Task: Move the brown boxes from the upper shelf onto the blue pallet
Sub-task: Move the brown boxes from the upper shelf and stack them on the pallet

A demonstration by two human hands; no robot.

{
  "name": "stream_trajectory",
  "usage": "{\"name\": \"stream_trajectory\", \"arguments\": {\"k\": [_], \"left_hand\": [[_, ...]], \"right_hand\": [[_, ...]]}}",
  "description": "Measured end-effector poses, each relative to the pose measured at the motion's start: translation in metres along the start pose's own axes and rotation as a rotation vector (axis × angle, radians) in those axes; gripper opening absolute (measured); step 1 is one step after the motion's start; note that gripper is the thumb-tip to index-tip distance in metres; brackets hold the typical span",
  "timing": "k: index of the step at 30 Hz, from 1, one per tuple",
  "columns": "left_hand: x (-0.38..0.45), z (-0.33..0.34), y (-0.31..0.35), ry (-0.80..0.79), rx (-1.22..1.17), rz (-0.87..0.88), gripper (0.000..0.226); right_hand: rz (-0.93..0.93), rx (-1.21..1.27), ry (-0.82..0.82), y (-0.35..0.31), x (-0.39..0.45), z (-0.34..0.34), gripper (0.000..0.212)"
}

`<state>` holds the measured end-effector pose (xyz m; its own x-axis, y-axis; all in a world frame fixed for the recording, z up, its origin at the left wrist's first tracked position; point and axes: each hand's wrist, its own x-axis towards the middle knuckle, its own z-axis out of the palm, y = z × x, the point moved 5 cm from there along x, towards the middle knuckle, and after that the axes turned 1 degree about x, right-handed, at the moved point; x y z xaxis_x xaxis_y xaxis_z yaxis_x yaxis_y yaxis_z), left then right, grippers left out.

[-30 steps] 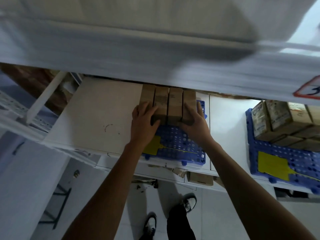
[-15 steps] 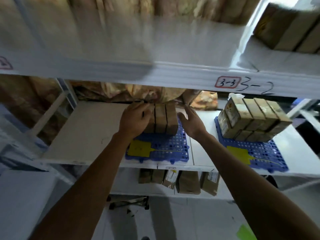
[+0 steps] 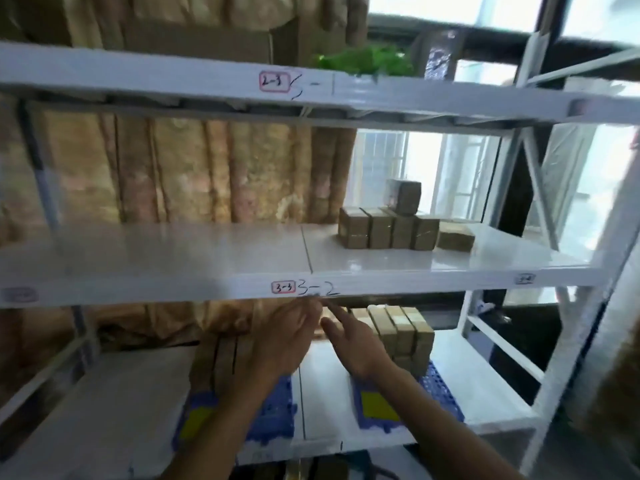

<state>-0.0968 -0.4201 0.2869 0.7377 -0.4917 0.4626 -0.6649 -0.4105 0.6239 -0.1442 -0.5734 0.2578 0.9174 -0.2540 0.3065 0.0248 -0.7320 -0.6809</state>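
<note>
Both hands, left hand (image 3: pixel 284 344) and right hand (image 3: pixel 356 344), are hovering released and empty; brown boxes (image 3: pixel 388 232) are waiting on the upper shelf (image 3: pixel 173 251), others are sitting on the blue pallet (image 3: pixel 270 414)

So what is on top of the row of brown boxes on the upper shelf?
One more brown box stands on the row of brown boxes, toward its right end. Whether further boxes stand behind the row cannot be seen.

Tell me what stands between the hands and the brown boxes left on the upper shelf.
Both hands, left and right, are below the front edge of the upper shelf, which crosses just above the fingertips. The brown boxes sit up to the right; the shelf surface before them looks bare.
</note>
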Motion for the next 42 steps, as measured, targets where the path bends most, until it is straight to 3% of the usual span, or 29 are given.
{"name": "stream_trajectory", "arguments": {"k": [3, 6, 8, 11, 14, 16, 19, 24, 29, 33, 37, 42], "left_hand": [[0.009, 0.01, 0.059, 0.019, -0.073, 0.044, 0.06], [0.03, 0.018, 0.093, 0.036, -0.1, 0.082, 0.051], [0.054, 0.024, 0.109, 0.047, -0.171, 0.078, 0.067], [0.104, 0.031, 0.115, 0.082, -0.407, -0.088, 0.093], [0.157, 0.037, 0.11, 0.066, -0.535, -0.158, 0.094], [0.19, 0.045, 0.1, 0.056, -0.527, -0.136, 0.081], [0.243, 0.052, 0.083, 0.076, -0.473, -0.152, 0.04], [0.308, 0.068, 0.059, 0.079, -0.284, -0.185, 0.049], [0.304, 0.087, 0.043, 0.174, -0.257, -0.312, 0.084], [0.302, 0.089, 0.039, 0.223, -0.127, -0.338, 0.07], [0.295, 0.087, 0.04, 0.291, -0.055, -0.323, 0.048], [0.286, 0.078, 0.044, 0.35, -0.019, -0.304, 0.054]], "right_hand": [[-0.01, 0.029, 0.07, -0.002, -0.013, -0.056, 0.054], [0.0, 0.033, 0.121, 0.004, -0.016, -0.099, 0.06], [-0.005, 0.037, 0.166, 0.013, -0.013, -0.126, 0.061], [-0.003, 0.056, 0.256, 0.032, 0.006, -0.163, 0.06], [0.004, 0.034, 0.326, 0.052, 0.037, -0.189, 0.058], [-0.025, 0.03, 0.331, 0.059, 0.062, -0.197, 0.048], [-0.075, 0.051, 0.291, 0.061, 0.104, -0.196, 0.033], [-0.016, 0.021, 0.331, 0.061, 0.17, -0.195, 0.035], [0.066, 0.071, 0.35, 0.062, 0.197, -0.184, 0.04], [0.112, 0.132, 0.337, 0.066, 0.211, -0.18, 0.05], [0.068, 0.152, 0.349, 0.068, 0.214, -0.182, 0.045], [0.056, 0.427, 0.312, 0.069, 0.208, -0.181, 0.03]]}}
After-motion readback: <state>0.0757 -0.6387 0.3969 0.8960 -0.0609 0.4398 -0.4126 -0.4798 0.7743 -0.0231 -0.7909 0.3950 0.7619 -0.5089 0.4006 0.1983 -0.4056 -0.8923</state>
